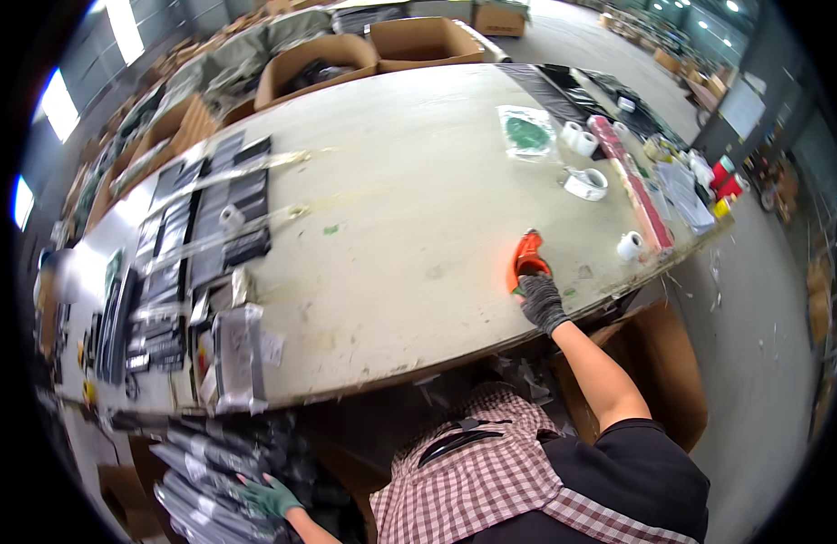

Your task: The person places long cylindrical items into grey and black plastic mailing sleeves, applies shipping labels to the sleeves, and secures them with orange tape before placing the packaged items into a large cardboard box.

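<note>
My right hand (pixel 543 302), in a dark grey glove, is closed on an orange tape dispenser (pixel 531 250) near the right front part of the table. The glove covers the near end of the dispenser, and its far end points away from me. Low on the left, my left hand (pixel 270 496) wears a green glove and reaches below the table edge. Its fingers are stretched out over a pile of dark bundles in clear plastic (pixel 196 476), touching those on the right side of the pile.
The pale table (pixel 409 208) spans the view. At its right lie tape rolls (pixel 585 184), a bag with green contents (pixel 527 134) and a long red-and-white bar (pixel 632 181). Black packs (pixel 246 195) cover its left. Cardboard boxes (pixel 425 43) stand beyond; another box (pixel 668 372) sits below right.
</note>
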{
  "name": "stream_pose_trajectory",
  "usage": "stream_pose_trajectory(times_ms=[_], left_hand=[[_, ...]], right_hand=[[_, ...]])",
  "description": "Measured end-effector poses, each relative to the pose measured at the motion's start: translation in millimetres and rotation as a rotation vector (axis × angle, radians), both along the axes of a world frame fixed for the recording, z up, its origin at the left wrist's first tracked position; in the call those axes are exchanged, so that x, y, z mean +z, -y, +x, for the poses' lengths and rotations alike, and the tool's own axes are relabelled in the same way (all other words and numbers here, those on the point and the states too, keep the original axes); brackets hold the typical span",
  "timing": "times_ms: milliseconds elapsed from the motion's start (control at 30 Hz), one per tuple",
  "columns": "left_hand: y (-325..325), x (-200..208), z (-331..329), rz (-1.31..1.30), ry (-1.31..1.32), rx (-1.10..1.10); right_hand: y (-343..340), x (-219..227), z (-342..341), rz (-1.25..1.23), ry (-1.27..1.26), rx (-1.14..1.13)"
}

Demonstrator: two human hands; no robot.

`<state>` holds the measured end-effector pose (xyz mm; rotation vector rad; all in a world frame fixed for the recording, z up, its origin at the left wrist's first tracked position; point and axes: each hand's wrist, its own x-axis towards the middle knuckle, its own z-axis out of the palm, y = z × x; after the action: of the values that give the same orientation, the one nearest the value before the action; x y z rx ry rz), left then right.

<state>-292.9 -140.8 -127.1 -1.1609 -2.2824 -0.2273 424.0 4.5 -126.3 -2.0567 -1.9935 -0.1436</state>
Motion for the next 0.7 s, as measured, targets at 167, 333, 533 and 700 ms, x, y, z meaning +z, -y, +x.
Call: stream_pose_trajectory(times_ms=[167,333,533,700], left_hand=[[-55,17,149,0.177,0.100,-0.478],[-123,26,273,0.169,0.455,-0.761],[-198,7,400,-0.015,0.555,-0.835],[-188,6,456,-0.264,0.411,-0.789]], right_hand=[[-30,14,56,-0.012,0.031,0.076],[-67,71,142,0.312,-0.413,0.109],[-43,55,413,0.323,0.113,-0.601],[-72,63,445,-0.516,-0.005,-0.946]])
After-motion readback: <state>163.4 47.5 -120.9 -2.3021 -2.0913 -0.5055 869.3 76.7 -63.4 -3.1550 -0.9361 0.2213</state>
